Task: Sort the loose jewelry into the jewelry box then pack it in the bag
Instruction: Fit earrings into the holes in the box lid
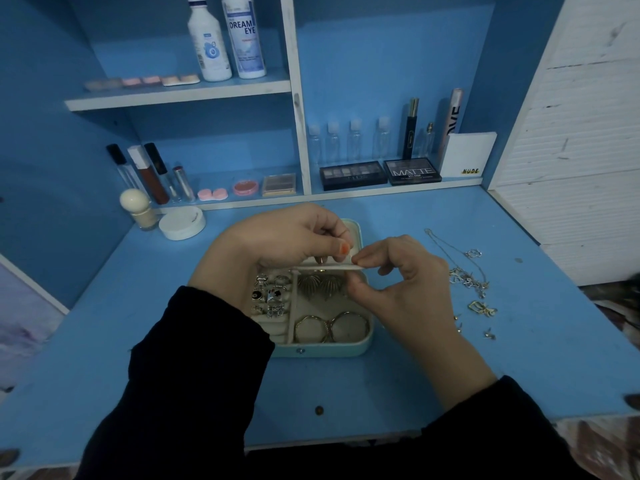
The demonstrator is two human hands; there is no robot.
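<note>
The open mint-green jewelry box stood in the middle of the blue desk, and both hands were over its far half. The left hand pinched a thin white strip between its thumb and curled fingers. The right hand pinched the right end of the same strip with thumb and forefinger, its other fingers bent and apart. This strip was perhaps a flap of the box, but the view did not show it clearly. Under the left thumb a small metal piece hung, too small to name.

Inside the box, a group of rings sat in the left compartment. 2 shell-shaped earrings lay in the middle one, and 2 gold hoops lay side by side in the near one.

The loose jewelry was on the desk, to the right of the box: a thin chain necklace, a tangle of small pendants, a gold buckle-like piece and a few studs.

On the shelves behind stood 2 white bottles and 2 eyeshadow palettes.
</note>
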